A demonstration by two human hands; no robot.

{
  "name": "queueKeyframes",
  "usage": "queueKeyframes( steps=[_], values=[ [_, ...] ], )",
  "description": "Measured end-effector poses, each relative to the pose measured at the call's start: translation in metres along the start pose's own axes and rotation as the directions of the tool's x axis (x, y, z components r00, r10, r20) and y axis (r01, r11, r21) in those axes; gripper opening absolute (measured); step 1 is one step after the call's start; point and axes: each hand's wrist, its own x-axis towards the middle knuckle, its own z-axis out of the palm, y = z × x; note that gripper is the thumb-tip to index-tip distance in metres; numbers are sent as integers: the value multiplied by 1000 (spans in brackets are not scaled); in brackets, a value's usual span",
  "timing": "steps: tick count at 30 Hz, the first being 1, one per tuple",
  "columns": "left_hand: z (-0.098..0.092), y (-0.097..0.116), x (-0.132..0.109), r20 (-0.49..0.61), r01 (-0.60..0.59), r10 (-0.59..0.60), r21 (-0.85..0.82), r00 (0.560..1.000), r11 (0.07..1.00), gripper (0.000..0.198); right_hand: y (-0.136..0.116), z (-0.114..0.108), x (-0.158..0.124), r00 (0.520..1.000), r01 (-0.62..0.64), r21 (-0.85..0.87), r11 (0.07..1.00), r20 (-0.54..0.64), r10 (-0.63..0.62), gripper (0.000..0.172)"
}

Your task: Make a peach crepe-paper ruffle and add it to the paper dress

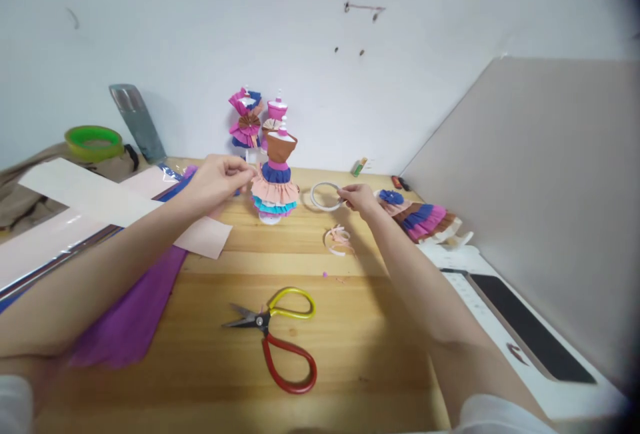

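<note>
In the middle of the wooden table stands a small doll dress form (276,184) in a brown top and ruffled blue, peach and turquoise skirt. My left hand (225,174) is at the left side of its skirt, thumb and fingers pinched together; what lies between them, if anything, is too small to make out. With fingertips closed on its right edge, my right hand (357,197) holds a roll of thin white tape (325,197) just right of the skirt. Scissors (270,327) with one yellow and one red handle lie spread in front.
Paper sheets (90,194) and purple crepe paper (130,314) cover the left side, near a green tape roll (94,143) and a flask (137,121). Paper scraps (341,239) lie mid-table. Two dressed forms (246,121) stand behind; another ruffled dress (420,217) lies right, by a partition (540,187).
</note>
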Motion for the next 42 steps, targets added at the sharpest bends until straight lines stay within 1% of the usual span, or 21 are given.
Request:
queueKeyframes(
  steps=[2,4,7,10,12,13,15,16,17,18,20,21,23,26,28,30,33,35,37,40,42],
  values=[
    [-5,4,9,-60,-34,31,-51,998,998,9,3,4,5,999,24,-9,1000,-28,-24,37],
    [-9,3,18,-96,-72,63,-91,993,993,10,0,7,5,993,91,-9,996,-70,-91,33],
    [-13,-4,30,-144,-130,107,-155,984,979,9,-19,8,0,957,249,22,968,-158,-242,28],
    [-12,-5,41,-180,-163,123,-223,976,961,10,-64,5,-14,888,434,92,896,-212,-408,35],
    [-9,0,47,-219,-173,115,-266,969,948,13,-104,3,-26,836,534,129,836,-231,-498,39],
    [-7,2,49,-242,-180,110,-287,964,941,14,-125,2,-32,799,590,143,795,-245,-549,38],
    [-3,7,52,-284,-200,105,-333,953,921,16,-165,1,-44,664,743,134,656,-274,-696,31],
    [-1,9,52,-295,-211,105,-355,950,911,16,-182,1,-48,625,775,96,625,-268,-733,27],
    [0,10,52,-302,-221,107,-374,947,901,15,-196,2,-52,612,780,35,625,-252,-750,24],
    [1,9,52,-304,-229,110,-391,946,891,14,-207,4,-54,619,764,-51,644,-225,-752,25],
    [1,6,50,-303,-238,113,-414,946,879,14,-221,7,-55,651,712,-196,675,-175,-738,28],
    [0,3,49,-305,-238,111,-420,946,876,14,-224,8,-55,666,689,-244,683,-160,-729,29],
    [-4,-4,49,-314,-228,95,-419,944,879,16,-224,7,-53,681,671,-272,690,-141,-718,28],
    [-12,-14,52,-317,-197,70,-390,946,900,16,-221,3,-52,704,675,-205,708,-109,-702,22],
    [-18,-21,55,-287,-165,63,-350,956,922,15,-219,-2,-52,723,670,-150,727,-88,-685,19],
    [-21,-28,59,-236,-121,50,-298,971,947,13,-218,-6,-52,731,670,-114,734,-75,-679,18],
    [-21,-36,62,-153,-72,39,-213,988,974,8,-216,-12,-50,701,711,-48,702,-40,-712,17],
    [-18,-40,63,-92,-74,59,-179,994,981,15,-214,-16,-46,660,751,3,661,-19,-751,16],
    [-15,-41,63,-27,-106,103,-156,994,982,24,-212,-18,-43,628,777,57,626,-7,-778,14],
    [-13,-41,61,46,-170,175,-103,983,980,34,-208,-18,-40,616,780,122,614,25,-788,9],
    [-13,-41,60,93,-177,184,-76,979,981,40,-206,-16,-42,616,776,136,615,43,-787,7]
  ],
)
